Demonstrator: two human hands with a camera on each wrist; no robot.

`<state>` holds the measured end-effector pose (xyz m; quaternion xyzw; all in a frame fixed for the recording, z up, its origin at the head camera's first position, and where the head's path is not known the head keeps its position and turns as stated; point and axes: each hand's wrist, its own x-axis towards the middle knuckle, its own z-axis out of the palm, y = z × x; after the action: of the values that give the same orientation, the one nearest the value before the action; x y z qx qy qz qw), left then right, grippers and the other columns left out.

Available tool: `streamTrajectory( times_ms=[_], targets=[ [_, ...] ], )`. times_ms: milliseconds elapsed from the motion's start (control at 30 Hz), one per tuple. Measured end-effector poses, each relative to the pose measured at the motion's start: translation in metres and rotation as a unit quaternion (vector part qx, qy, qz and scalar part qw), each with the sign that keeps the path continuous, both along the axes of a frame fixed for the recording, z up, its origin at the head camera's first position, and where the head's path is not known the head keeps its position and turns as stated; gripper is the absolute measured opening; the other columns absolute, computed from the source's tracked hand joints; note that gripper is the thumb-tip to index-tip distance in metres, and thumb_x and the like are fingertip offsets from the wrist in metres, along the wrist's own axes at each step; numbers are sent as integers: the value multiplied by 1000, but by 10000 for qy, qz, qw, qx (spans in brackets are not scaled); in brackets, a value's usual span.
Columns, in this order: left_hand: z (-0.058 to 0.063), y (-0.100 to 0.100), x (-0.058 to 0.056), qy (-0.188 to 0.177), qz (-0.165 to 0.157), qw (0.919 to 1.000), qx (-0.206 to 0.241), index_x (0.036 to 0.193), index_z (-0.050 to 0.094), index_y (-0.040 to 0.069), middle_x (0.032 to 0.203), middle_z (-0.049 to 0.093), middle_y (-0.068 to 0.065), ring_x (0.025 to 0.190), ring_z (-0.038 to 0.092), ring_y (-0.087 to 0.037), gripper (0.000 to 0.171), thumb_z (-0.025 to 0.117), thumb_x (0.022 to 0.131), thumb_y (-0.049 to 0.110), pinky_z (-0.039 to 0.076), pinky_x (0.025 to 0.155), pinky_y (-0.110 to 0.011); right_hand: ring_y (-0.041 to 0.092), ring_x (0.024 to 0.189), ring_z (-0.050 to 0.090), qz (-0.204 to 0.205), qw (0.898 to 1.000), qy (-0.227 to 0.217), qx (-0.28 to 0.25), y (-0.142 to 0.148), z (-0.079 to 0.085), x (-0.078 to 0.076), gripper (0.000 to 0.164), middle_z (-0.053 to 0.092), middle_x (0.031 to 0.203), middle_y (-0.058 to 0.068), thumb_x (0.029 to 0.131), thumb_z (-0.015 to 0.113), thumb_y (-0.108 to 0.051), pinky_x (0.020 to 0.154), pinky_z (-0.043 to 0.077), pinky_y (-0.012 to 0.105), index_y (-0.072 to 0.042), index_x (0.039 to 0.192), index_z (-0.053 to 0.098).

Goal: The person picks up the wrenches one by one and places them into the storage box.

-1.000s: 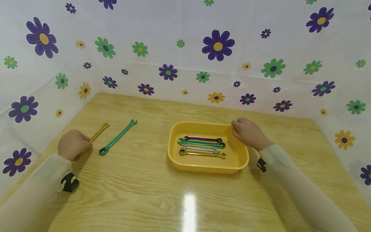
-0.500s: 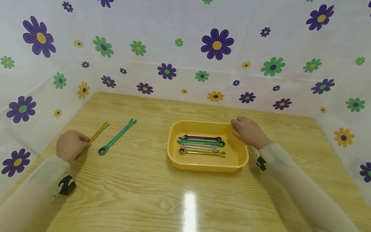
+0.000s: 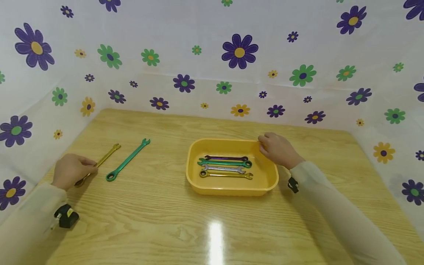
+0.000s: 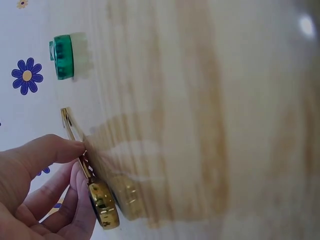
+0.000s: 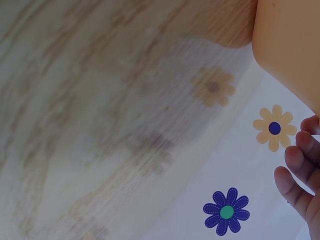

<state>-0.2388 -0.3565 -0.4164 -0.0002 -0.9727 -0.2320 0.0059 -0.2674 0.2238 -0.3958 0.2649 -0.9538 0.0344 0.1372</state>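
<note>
My left hand (image 3: pixel 74 170) pinches a gold combination wrench (image 3: pixel 106 156) between thumb and fingers, at the left of the table. In the left wrist view its ratchet ring end (image 4: pixel 104 204) sits just past the fingertips; whether it touches the table I cannot tell. To its right lies a green combination wrench (image 3: pixel 127 161), slanted the same way. My right hand (image 3: pixel 278 148) grips the far right corner of a yellow plastic bin (image 3: pixel 232 191). Inside the bin lie a purple wrench (image 3: pixel 226 158), a green wrench (image 3: pixel 225 163), a silver wrench (image 3: pixel 223 169) and a gold wrench (image 3: pixel 226 175), roughly parallel.
The wood-grain table (image 3: pixel 159 221) is glossy and shows a bright reflection near the front. White cloth (image 3: pixel 205 33) printed with flowers encloses its back and sides.
The head view has shifted a little to the right. My left hand keeps its pinch on the gold wrench, showing more of its ring end. My right hand stays on the bin's corner.
</note>
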Motion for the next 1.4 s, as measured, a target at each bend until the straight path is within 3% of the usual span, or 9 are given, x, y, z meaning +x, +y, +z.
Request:
streamTrajectory(
  times_ms=[400,733,1133,1400],
  targets=[
    [-8,7,20,-159,279,9993,213,98,70,-6,78,73,-12,61,56,-3,35,71,77,22,46,62,-31,16,60,41,134,9998,123,36,6,-6,5,10,47,68,6,90,54,-14,57,41,28,-6,85,56],
    [-13,5,20,70,406,9990,195,97,70,-4,79,73,-12,65,54,-2,33,72,74,20,43,65,-33,16,61,42,77,10000,32,45,3,-6,6,9,48,69,6,90,55,-14,57,41,28,-6,86,56],
    [-10,-1,10,146,6,9999,53,94,70,-6,77,71,-14,62,56,-8,28,72,76,15,40,56,-24,17,62,43,-4,10000,-84,46,4,-2,4,10,48,70,6,91,53,-15,58,41,30,-6,86,55],
    [1,-4,11,-326,-223,9990,-219,100,68,-7,91,69,-24,79,62,-35,35,72,78,19,43,60,-32,17,61,42,20,10000,-77,41,2,-1,2,10,47,68,6,90,53,-14,58,41,30,-6,83,54]
  ],
)
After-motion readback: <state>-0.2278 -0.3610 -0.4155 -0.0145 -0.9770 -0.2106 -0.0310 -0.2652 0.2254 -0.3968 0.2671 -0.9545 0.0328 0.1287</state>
